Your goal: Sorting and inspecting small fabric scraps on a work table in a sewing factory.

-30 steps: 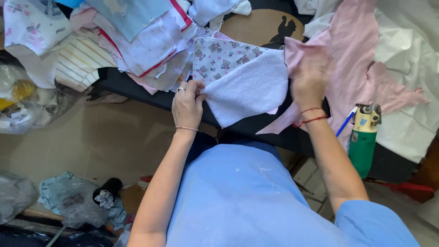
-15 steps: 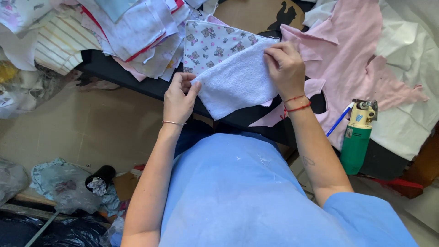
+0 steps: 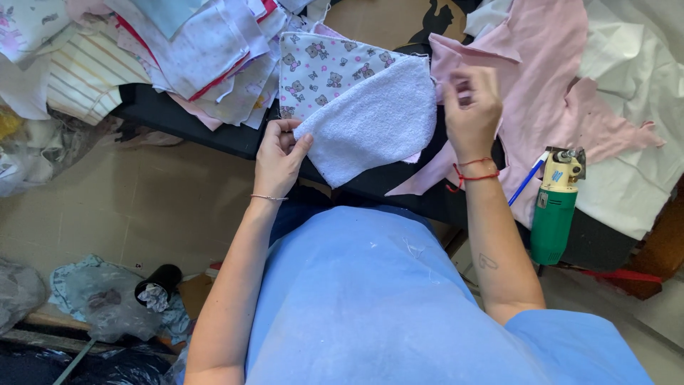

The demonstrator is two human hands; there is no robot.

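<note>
My left hand (image 3: 278,153) pinches the near left corner of a white terry cloth piece (image 3: 374,117), which lies over a white printed fabric piece (image 3: 320,68) with small grey bear figures. Both pieces rest on the black table edge (image 3: 192,125). My right hand (image 3: 470,107) hovers just right of the terry piece's right tip, fingers bent and loosely apart; whether they touch the cloth is unclear. Pink fabric (image 3: 541,85) lies under and beyond that hand.
A heap of cut fabric pieces (image 3: 178,50), striped, white and red-edged, fills the table's left. A green and yellow hand-held electric cutter (image 3: 556,207) and a blue pen (image 3: 526,182) lie at the right, on white cloth (image 3: 634,142). Bags and scraps (image 3: 107,299) litter the floor.
My right hand let go of the terry piece's right edge and lifted slightly away. The terry piece settled flatter over the printed piece. My left hand kept its pinch on the left corner.
</note>
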